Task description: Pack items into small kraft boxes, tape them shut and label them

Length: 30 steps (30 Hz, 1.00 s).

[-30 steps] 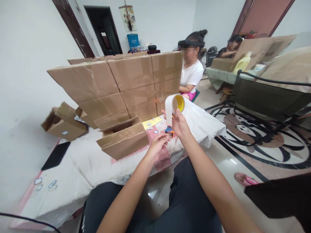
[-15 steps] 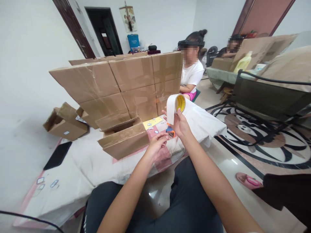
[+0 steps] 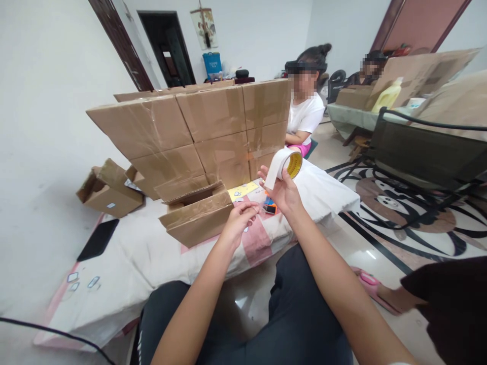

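Observation:
My right hand [image 3: 286,195] grips a roll of wide white tape [image 3: 279,163] with a yellow inner core, held up over the front right of the table. A loose white end of the tape hangs down to the left across my fingers. Lower and to the left, my left hand [image 3: 243,217] has its thumb and fingers pinched together; whatever may be between them is too small to make out. Between the hands, an orange-and-dark object [image 3: 270,208] lies on the cloth, partly hidden. An open-topped cardboard box [image 3: 200,215] stands just left of my left hand.
Stacked cardboard boxes [image 3: 213,132] form a wall behind my hands. Another open box [image 3: 110,190] and a black flat object [image 3: 98,240] lie at left. A seated person [image 3: 306,114] is beyond the stack. A chair [image 3: 426,157] and someone's pink slipper [image 3: 371,284] are at right.
My right hand and the tape roll have moved slightly right, and the loose end now slants instead of hanging straight. My left hand has shifted a little left. The slippered foot at right has moved left.

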Available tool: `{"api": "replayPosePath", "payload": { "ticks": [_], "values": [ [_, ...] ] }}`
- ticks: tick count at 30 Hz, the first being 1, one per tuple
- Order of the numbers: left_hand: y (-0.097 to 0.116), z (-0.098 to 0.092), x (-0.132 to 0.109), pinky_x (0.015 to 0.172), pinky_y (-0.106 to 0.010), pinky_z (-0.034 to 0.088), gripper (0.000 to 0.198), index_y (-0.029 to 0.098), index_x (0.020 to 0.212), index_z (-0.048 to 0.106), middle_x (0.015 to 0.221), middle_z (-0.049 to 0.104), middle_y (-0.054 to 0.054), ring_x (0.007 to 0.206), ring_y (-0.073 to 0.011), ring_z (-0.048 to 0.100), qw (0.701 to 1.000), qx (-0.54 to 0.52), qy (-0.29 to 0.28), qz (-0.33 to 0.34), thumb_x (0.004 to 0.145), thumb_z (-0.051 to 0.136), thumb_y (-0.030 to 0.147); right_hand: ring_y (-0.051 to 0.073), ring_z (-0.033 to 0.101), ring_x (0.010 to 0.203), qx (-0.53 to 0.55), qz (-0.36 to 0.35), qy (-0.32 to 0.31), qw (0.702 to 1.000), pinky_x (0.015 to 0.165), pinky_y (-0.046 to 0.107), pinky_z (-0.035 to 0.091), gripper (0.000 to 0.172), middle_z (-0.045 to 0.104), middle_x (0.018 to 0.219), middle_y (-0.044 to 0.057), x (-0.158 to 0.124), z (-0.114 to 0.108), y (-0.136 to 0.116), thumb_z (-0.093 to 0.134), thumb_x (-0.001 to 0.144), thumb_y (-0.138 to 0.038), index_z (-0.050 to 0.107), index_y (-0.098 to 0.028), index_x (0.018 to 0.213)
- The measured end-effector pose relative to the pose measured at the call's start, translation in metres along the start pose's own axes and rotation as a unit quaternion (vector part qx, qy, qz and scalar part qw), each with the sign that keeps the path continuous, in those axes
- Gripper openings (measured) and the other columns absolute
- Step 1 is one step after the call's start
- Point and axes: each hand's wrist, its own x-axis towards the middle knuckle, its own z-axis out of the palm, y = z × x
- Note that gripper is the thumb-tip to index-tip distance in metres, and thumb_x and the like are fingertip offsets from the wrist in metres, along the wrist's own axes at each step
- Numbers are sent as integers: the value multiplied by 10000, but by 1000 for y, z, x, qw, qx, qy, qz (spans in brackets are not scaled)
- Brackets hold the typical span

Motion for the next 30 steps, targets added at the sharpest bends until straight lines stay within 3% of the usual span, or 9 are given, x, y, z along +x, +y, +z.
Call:
{"api": "replayPosePath", "payload": {
  "ticks": [9, 21, 30],
  "values": [
    [-4, -1, 5, 536, -207, 308, 371, 183, 884, 706, 760, 664, -7, 576, -69, 477, 1000, -7, 3, 2, 592, 852, 358, 222, 707, 1073, 4, -8, 12, 1000, 825, 330, 608, 325, 767, 1123, 42, -6, 9, -4, 655, 877, -526, 715, -235, 1008],
    [-12, -3, 8, 525, -207, 292, 382, 187, 887, 716, 753, 674, -14, 576, -75, 484, 1000, 3, 8, -9, 578, 855, 364, 238, 735, 1019, 4, 9, 10, 1000, 819, 356, 622, 353, 768, 1107, 28, -3, 5, -1, 667, 857, -564, 688, -258, 1033],
    [-15, -5, 12, 509, -201, 282, 410, 169, 911, 705, 730, 641, -5, 568, -75, 482, 1000, 16, 19, -17, 563, 838, 340, 158, 714, 717, 6, 4, 25, 1000, 685, 299, 625, 306, 781, 971, 12, -3, 5, 1, 695, 850, -523, 677, -233, 944]
  ]
}}
